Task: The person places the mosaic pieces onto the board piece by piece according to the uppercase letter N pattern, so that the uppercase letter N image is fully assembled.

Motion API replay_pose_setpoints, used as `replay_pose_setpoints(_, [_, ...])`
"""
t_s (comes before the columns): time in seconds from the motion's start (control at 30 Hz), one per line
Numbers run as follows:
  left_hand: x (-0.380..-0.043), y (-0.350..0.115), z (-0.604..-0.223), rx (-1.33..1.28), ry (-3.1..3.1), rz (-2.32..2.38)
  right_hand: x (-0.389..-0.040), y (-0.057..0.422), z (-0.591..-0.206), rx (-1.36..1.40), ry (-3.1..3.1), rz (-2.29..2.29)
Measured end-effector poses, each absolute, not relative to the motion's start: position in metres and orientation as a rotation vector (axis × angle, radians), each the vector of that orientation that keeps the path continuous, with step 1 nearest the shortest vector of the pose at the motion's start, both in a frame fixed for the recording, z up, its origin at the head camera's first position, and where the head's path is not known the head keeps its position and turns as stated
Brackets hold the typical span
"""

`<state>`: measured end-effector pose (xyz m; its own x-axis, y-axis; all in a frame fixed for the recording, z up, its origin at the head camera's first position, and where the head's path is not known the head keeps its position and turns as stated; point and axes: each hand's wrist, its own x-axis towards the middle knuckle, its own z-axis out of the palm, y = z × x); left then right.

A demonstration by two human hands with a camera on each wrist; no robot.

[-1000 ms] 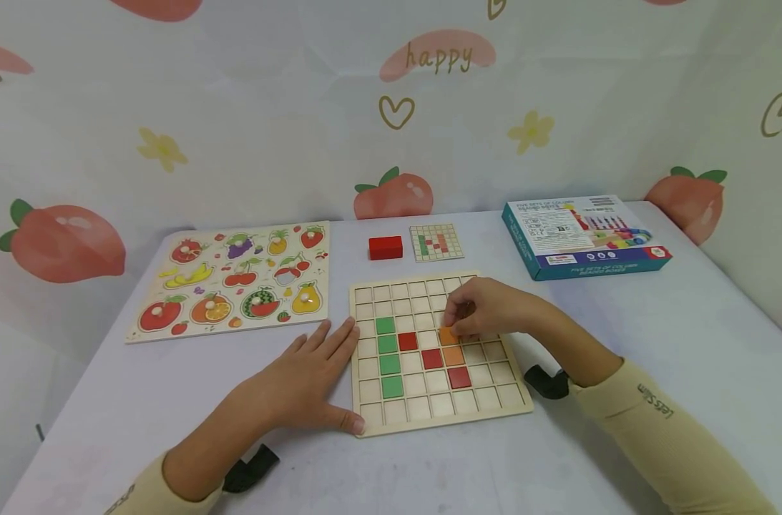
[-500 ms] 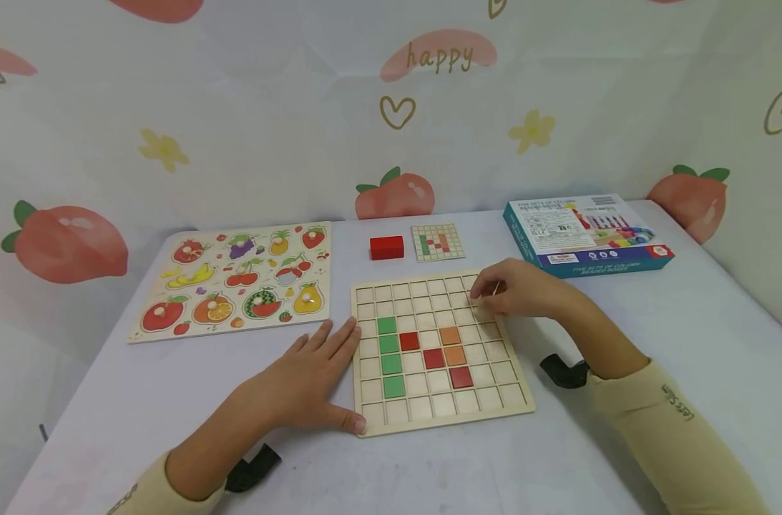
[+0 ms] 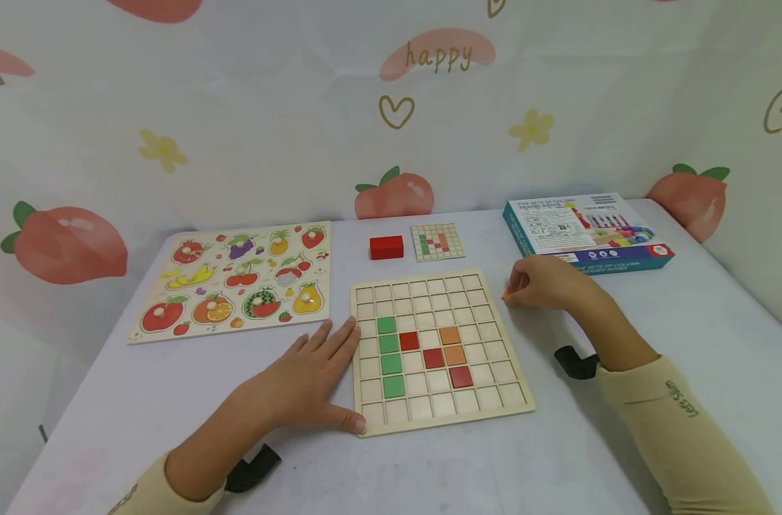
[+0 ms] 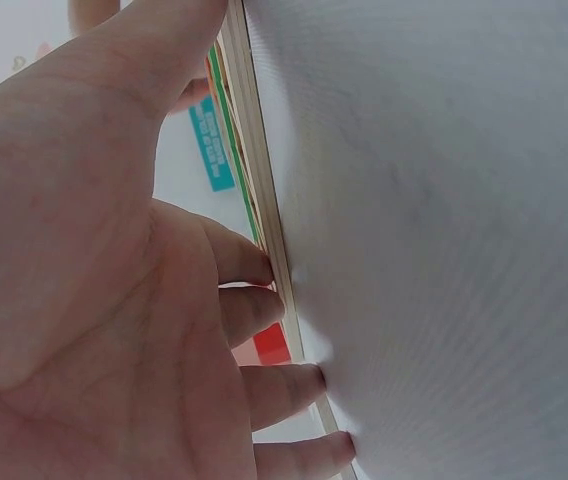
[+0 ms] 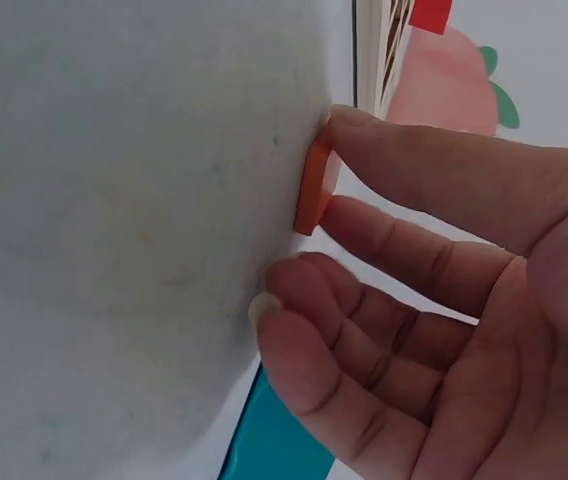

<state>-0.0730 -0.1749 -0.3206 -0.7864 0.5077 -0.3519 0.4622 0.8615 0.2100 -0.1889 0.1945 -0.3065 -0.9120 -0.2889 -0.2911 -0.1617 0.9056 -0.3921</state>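
Note:
A wooden grid board [image 3: 438,424] lies in the middle of the table in the head view. Green tiles [image 3: 390,364] form a column on it, with red tiles [image 3: 433,358] and two orange tiles [image 3: 454,355] to their right. My left hand [image 3: 303,379] lies with fingers spread, its fingertips and thumb against the board's left edge. Just right of the board, my right hand [image 3: 546,283] pinches an orange tile [image 5: 314,185] between thumb and index finger. The right wrist view has that tile tilted on edge at the white tabletop, the other fingers loosely curled.
Behind the board are a red block [image 3: 386,247] and a small pattern card [image 3: 438,242]. A fruit peg puzzle [image 3: 220,286] lies at the left. At the back right, a teal-sided toy box [image 3: 597,261] stands just behind the right hand.
My right hand has moved right, off the board's orange tiles and onto the table beside the board, and now an orange tile shows in its fingers. The left hand has stayed put.

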Motion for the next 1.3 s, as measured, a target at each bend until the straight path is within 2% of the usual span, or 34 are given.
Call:
replay_pose_setpoints(0.37, [-0.0741,-0.1739,-0.3203,0.713,2.633,0.147,-0.1906,0.1957,-0.3100,-0.437,2.685,-0.628])
replay_pose_setpoints(1.3, [-0.0741,-0.1748,-0.3215,0.719,2.637,0.154,-0.1950,0.2021,-0.3063,-0.312,2.522,-0.905])
